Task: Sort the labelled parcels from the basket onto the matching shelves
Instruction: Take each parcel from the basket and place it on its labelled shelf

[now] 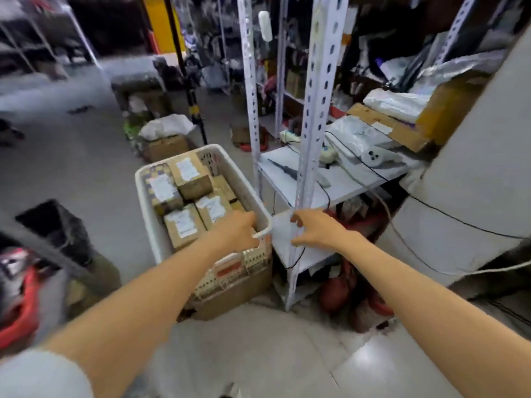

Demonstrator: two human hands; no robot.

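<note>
the left hand's fingers (249, 218) curl over the near right corner of the white plastic basket (141, 193), with the thumb under the rim, so the hand grips that rim. the left hand (234, 232) reaches in from a bare forearm at the lower left.

the right hand's fingers (297, 219) and thumb are spread apart in a loose c shape and hold nothing. they sit at the slotted white shelf upright (317, 110); motion blur hides whether they touch it. the right hand (314, 229) is just right of the basket corner, apart from the left hand.

the labelled parcels (186, 226) are brown cardboard boxes with white labels. they lie packed close together inside the basket, several of them label up. the basket rests on a larger cardboard box (238, 293) on the floor, just left of the shelving.

behind the right hand, a white shelf board (342, 182) carries a black cable (359, 162), a white device with dark buttons (373, 156) and clear plastic bags. a dark bin (57, 228) stands on the floor well left of the basket.
</note>
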